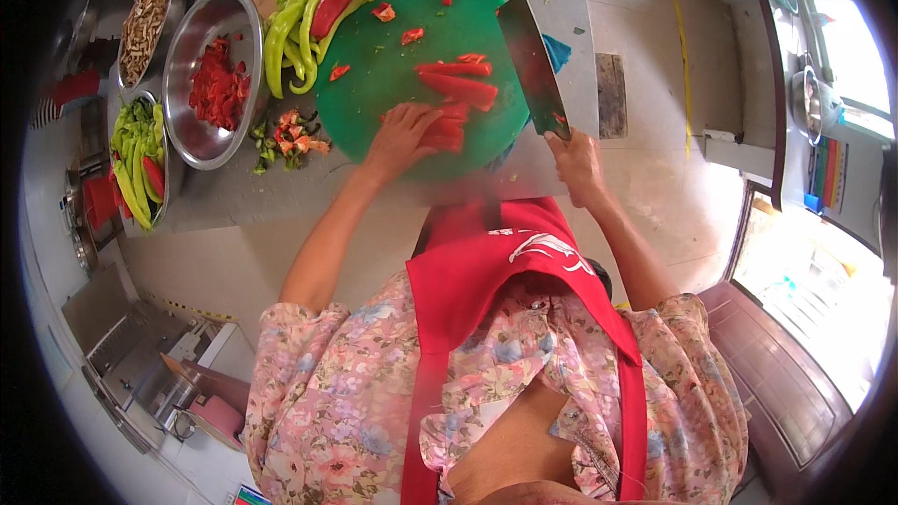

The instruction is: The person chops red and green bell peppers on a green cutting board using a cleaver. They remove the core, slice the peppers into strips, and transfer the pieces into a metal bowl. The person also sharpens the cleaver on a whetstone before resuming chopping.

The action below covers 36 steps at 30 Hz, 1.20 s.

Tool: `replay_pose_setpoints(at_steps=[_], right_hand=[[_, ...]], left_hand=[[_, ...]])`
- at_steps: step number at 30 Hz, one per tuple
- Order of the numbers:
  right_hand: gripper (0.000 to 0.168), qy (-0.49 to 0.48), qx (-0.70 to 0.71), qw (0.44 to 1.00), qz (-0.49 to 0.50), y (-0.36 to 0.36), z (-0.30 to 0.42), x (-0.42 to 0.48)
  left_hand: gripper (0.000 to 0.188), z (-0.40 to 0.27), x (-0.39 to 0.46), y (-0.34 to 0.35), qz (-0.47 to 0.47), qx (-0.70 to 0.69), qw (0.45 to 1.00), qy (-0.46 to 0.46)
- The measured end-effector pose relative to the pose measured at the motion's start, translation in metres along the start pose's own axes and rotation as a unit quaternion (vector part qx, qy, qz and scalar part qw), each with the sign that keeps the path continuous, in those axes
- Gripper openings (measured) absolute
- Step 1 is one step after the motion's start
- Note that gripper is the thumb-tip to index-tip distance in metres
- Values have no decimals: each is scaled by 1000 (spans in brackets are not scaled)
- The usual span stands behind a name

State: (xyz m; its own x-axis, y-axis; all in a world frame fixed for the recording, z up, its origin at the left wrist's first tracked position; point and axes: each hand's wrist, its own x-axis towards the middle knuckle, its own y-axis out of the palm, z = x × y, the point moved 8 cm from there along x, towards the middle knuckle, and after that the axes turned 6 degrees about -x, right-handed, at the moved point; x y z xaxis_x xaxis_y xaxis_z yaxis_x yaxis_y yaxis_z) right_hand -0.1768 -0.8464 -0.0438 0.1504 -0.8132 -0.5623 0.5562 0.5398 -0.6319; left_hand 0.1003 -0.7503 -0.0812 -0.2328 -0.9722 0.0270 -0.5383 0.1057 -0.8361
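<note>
In my right hand [579, 163] is the handle of a cleaver [533, 59]. Its broad blade points away from me over the right edge of a round green cutting board [379, 95], with a red scrap stuck near the handle. My left hand [401, 135] grips cut red pepper pieces [445, 135] near the board's front, fingers on one side and thumb on the other. Beyond them lie red pepper strips [459, 88]. Several small red scraps [412, 36] are scattered farther back. Whole green peppers [284, 49] and a red pepper [338, 0] overlap the board's left edge.
Left of the board stands a steel bowl [172, 95] of chopped red pepper. Beside it are a container of brown strips [145, 31] and another of whole peppers [137, 161]. Pepper trimmings [295, 137] lie on the metal table [210, 207]. A blue cloth [558, 52] shows behind the blade.
</note>
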Motion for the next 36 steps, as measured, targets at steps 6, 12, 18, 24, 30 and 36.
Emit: replay_pose_setpoints(at_steps=[6, 12, 18, 24, 30, 36], right_hand=[[34, -21, -80, 997, -6, 6, -9, 10], [28, -121, -176, 977, -7, 32, 33, 11], [28, -188, -239, 953, 11, 35, 65, 19], [27, -260, -281, 923, 38, 24, 99, 16], [22, -314, -372, 867, 105, 17, 120, 20], [20, -361, -380, 841, 133, 67, 106, 50]], left_hand=[[98, -14, 70, -32, -39, 42, 998, 29], [101, 3, 68, -24, -41, 23, 998, -37], [99, 0, 21, -20, -122, 27, 979, -161], [86, -7, 5, -24, -194, 39, 965, -170], [68, -7, 2, -14, -220, 53, 962, -153], [64, -6, 5, -6, -220, 26, 960, -172]])
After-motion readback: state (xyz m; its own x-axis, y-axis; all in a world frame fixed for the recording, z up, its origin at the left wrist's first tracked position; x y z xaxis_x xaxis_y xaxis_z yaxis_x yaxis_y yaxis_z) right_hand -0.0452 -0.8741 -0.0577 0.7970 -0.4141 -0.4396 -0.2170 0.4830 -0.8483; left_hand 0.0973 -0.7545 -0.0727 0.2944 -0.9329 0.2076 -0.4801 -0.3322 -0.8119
